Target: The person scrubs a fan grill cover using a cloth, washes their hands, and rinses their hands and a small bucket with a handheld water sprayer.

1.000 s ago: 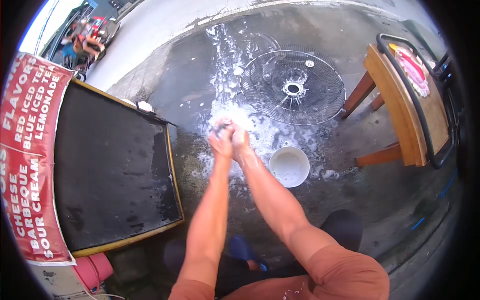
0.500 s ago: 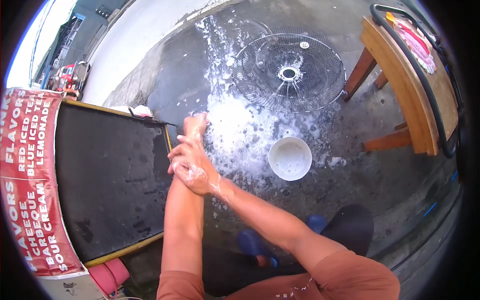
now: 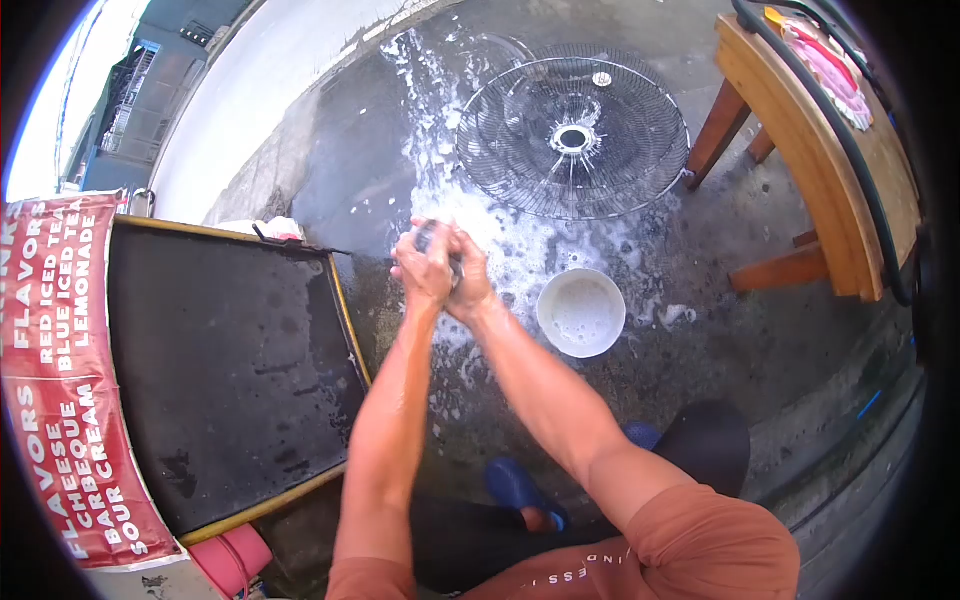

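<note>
My left hand and my right hand are pressed together above the wet floor. Between them sits a dark grey wad, mostly hidden by the fingers, so its exact kind is unclear. White foam spreads over the concrete beneath and beyond my hands. To the right of them stands a white bowl with sudsy liquid inside. Farther off, a round wire fan guard lies flat on the ground, with suds around its centre ring.
On the left is a dark board with a yellow frame, beside a red menu banner. A wooden stool with a black tube along it stands at the right. A pink container is at lower left.
My right hand has left my left forearm, which it was gripping. Both hands have come together farther right, closed round the dark wad. The bowl and fan guard stay in place.
</note>
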`<state>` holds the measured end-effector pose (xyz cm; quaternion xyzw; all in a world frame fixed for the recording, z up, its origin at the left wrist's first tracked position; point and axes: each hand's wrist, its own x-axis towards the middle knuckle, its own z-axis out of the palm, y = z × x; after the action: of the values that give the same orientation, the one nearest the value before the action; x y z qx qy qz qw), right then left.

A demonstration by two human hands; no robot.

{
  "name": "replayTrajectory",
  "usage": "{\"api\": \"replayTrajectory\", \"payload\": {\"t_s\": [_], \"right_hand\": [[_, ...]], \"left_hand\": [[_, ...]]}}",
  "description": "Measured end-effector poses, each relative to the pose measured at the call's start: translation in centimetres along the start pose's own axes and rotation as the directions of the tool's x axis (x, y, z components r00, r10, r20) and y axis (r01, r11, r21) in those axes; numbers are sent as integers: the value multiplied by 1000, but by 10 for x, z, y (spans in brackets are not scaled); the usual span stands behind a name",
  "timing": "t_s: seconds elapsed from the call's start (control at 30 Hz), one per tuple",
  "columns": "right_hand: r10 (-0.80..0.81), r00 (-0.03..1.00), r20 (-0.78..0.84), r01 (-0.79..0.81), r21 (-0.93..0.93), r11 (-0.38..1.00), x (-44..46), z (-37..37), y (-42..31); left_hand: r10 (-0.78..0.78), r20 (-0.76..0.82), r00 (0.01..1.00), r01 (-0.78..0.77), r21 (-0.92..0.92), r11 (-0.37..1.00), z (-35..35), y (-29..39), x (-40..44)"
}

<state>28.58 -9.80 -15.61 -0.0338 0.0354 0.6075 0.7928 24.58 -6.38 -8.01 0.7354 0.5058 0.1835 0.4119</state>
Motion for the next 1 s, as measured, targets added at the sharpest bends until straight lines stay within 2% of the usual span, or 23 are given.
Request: {"api": "replayTrajectory", "payload": {"t_s": [0.03,0.1,0.13,0.2,0.23,0.27,0.3,0.37,0.4,0.47,0.53,0.63,0.67,0.77,0.8,0.83,0.87,0.9,0.93,0.97,1.0], "right_hand": [[-35,985,-168,32,-18,999,-11,15,9],[-305,919,-248,190,-398,898,10,-18,24],[-320,917,-238,178,-474,862,19,-35,24],[-344,915,-213,148,-615,774,31,-60,17],[-364,916,-170,141,-714,686,23,-44,17],[-383,915,-126,135,-799,586,11,-28,20],[-397,915,-78,130,-872,471,-1,-15,22],[-528,830,180,232,-972,33,-14,-9,52],[-547,774,318,252,-948,-195,-19,-5,69],[-486,768,418,264,-897,-355,-23,3,71],[-382,858,342,270,-935,-230,-26,22,60],[-238,970,59,104,-978,179,-5,16,18],[-256,961,104,146,-977,153,-5,11,10],[-462,874,151,133,-989,-70,-3,-34,9],[-423,899,114,74,-991,-109,-5,-51,8],[-453,892,14,-1,-999,-32,-9,-60,8],[-472,878,-84,-70,-996,46,-13,-67,9],[-483,857,-180,-136,-983,125,-15,-70,9],[-374,901,-219,-73,-927,368,-20,-64,1],[-359,908,-216,-21,-879,476,-21,-54,0],[-344,915,-209,30,-817,576,-21,-46,-1]], "left_hand": [[-190,-194,962,166,-134,977,17,-5,-1],[-254,-75,964,181,-514,839,29,-24,-2],[-266,-11,964,189,-675,714,33,-33,-4],[-321,75,944,257,-777,574,44,-44,-22],[-344,117,932,287,-819,497,46,-49,-27],[-367,254,895,387,-852,353,42,-54,-24],[-241,287,927,348,-898,270,38,-67,-19],[28,297,954,295,-953,72,27,-101,-8],[9,269,963,267,-959,96,19,-111,-15],[-24,243,970,244,-959,143,6,-119,-22],[-111,226,968,247,-940,234,4,-120,-18],[-268,185,946,287,-862,419,19,-117,5],[-297,161,941,292,-830,475,24,-118,7],[-293,27,956,229,-691,685,35,-117,5],[-291,-47,956,203,-613,764,37,-116,5],[-319,-165,933,218,-445,868,40,-102,-2],[-345,-259,902,203,-452,869,47,-103,3],[-311,-288,906,210,-331,920,51,-95,1],[-273,-314,909,217,-203,955,52,-82,-4],[-233,-336,913,222,-69,972,53,-69,-8],[-262,-359,896,286,14,958,54,-62,-7]]}}
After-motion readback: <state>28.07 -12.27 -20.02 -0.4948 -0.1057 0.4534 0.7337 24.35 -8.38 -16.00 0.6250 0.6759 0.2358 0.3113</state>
